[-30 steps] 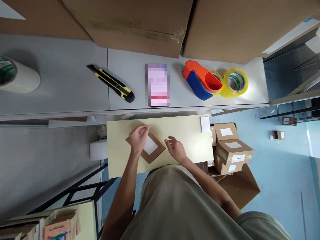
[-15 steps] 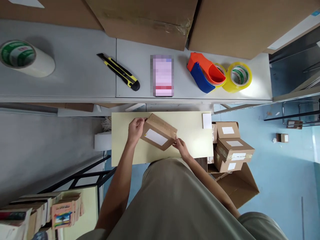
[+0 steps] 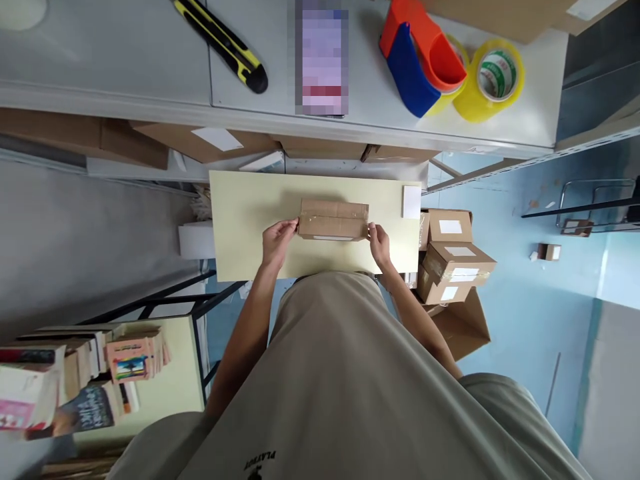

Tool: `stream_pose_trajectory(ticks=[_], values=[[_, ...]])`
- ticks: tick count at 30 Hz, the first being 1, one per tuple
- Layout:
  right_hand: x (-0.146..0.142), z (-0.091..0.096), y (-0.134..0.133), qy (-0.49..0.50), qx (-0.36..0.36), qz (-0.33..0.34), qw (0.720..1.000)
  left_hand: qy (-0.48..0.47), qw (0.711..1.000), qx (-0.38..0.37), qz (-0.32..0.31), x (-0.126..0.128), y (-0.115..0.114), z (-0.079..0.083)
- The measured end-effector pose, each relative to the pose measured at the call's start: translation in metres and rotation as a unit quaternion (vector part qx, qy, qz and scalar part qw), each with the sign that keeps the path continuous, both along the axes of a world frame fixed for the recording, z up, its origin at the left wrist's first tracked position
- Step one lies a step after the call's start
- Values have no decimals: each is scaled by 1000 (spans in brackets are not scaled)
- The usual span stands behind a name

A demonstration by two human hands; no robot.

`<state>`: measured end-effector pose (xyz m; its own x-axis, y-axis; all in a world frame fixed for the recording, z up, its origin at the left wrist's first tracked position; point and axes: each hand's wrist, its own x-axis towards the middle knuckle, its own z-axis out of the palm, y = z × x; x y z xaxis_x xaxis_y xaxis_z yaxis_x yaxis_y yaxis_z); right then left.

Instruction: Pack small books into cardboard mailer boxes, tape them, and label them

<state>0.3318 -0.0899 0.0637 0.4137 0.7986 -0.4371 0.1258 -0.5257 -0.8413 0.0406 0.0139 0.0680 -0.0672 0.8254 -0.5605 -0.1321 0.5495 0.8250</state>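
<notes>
A small brown cardboard box (image 3: 334,217) is held over the pale yellow table (image 3: 245,247), its long side running left to right. Clear tape runs along its upper face, and a white label shows as a thin strip on the side toward me. My left hand (image 3: 279,241) pinches the box's left end. At the opposite end, the fingers of my right hand (image 3: 379,244) grip the lower right corner. Whether the box's underside touches the table I cannot tell.
On the grey shelf (image 3: 125,60) lie a utility knife (image 3: 225,43), a phone (image 3: 323,60), an orange and blue tape dispenser (image 3: 420,57) and a yellow tape roll (image 3: 493,80). A white card (image 3: 411,202) lies at the table's right. Labelled boxes (image 3: 457,263) stack beside it; books (image 3: 75,380) stand lower left.
The box has turned from slanting to nearly level, and its labelled side has tipped toward me. Both hands have moved with it. The view has shifted, showing less of the shelf.
</notes>
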Motion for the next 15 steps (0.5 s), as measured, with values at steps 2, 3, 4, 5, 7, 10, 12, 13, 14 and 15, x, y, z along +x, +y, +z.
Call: stream_pose_trajectory(ticks=[2, 3, 4, 5, 7, 10, 12, 13, 14, 15], values=[[-5, -1, 2, 19, -8, -42, 999, 7, 1000, 1, -4, -4, -5, -1], [-8, -1, 2, 21, -17, -55, 998, 12, 1000, 2, -8, -6, -7, -1], [-10, 0, 3, 14, -31, -55, 998, 18, 1000, 4, -12, -8, -9, -1], [-13, 1, 3, -3, -47, -51, 998, 25, 1000, 7, -17, -9, -10, 0], [-16, 4, 2, -51, -77, -34, 995, 34, 999, 15, -24, -12, -13, 1], [-20, 6, -3, -96, -93, -18, 991, 43, 998, 26, -35, -14, -17, 1], [-21, 7, -8, -100, -86, -14, 991, 59, 997, 23, -39, -14, -20, 0], [-21, 7, -11, -102, -82, -11, 991, 68, 997, 19, -37, -14, -22, 0], [-21, 8, -13, -107, -80, -8, 991, 77, 996, 16, -34, -14, -24, 0], [-21, 8, -14, -114, -79, -3, 990, 83, 996, 16, -30, -13, -26, -1]])
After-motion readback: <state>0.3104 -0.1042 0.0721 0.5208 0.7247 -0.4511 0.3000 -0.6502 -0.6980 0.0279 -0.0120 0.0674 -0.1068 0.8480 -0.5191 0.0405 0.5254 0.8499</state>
